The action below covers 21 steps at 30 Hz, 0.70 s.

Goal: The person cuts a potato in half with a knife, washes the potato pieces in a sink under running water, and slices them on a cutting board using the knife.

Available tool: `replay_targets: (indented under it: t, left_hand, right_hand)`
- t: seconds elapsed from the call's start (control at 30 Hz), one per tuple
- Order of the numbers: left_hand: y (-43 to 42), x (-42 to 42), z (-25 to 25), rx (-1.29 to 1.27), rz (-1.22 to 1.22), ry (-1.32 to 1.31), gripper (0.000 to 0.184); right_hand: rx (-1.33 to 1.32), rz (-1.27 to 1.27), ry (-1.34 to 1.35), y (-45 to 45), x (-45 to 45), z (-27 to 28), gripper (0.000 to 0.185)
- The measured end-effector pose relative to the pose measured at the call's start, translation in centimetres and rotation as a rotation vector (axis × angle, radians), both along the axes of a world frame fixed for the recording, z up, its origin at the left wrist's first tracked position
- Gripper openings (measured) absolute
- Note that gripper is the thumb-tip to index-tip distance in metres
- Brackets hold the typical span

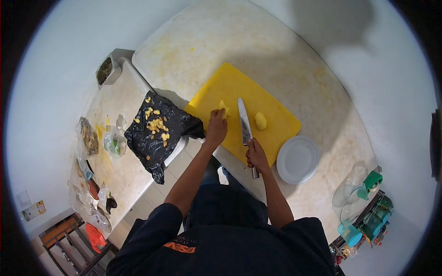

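My right hand [258,155] is wrapped round the handle of a large kitchen knife [244,120], whose blade points away from me over the yellow cutting board [230,78]. To its left, my left hand [217,125] grips a piece of peeled potato [223,106] near the board's left side. The fingers partly cover that piece. A whole peeled potato [260,121] lies on the board to the right of the blade, apart from both hands.
A white plate [298,159] overlaps the board's right corner. On the left, a black plastic bag [152,133] bears potato peelings [157,125]. Several clear bags, including one with a green item [113,142], lie farther left. A glass jug [352,202] stands at right.
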<state>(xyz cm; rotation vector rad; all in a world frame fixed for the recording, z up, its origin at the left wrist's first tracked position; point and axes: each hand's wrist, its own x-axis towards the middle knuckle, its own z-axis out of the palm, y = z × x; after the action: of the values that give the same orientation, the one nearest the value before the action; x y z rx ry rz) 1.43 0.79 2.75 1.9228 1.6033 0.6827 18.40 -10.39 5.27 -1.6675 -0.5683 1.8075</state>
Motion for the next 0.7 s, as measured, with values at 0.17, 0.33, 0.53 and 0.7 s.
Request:
replay_targets:
  t: [0.17, 0.33, 0.53, 0.7]
  left_hand:
    - [-2.7, -1.4, 0.4, 0.02, -0.265, 0.112, 0.041]
    - [-3.0, -2.4, 1.2, 0.048, -0.293, 0.106, 0.044]
    - [-3.3, -1.0, 1.0, 0.022, -0.235, 0.053, 0.039]
    - [-3.1, 0.4, -0.5, -0.09, -0.179, 0.023, 0.038]
  right_hand:
    - [0.035, -0.027, -0.106, -1.1, 0.1, 0.3, 0.026]
    - [0.139, 0.014, -0.288, -2.2, 0.4, 0.6, 0.031]
    - [0.162, 0.031, -0.357, -3.8, -0.6, 0.8, 0.031]
    - [0.236, 0.154, -0.52, -4.4, -1.0, 0.1, 0.032]
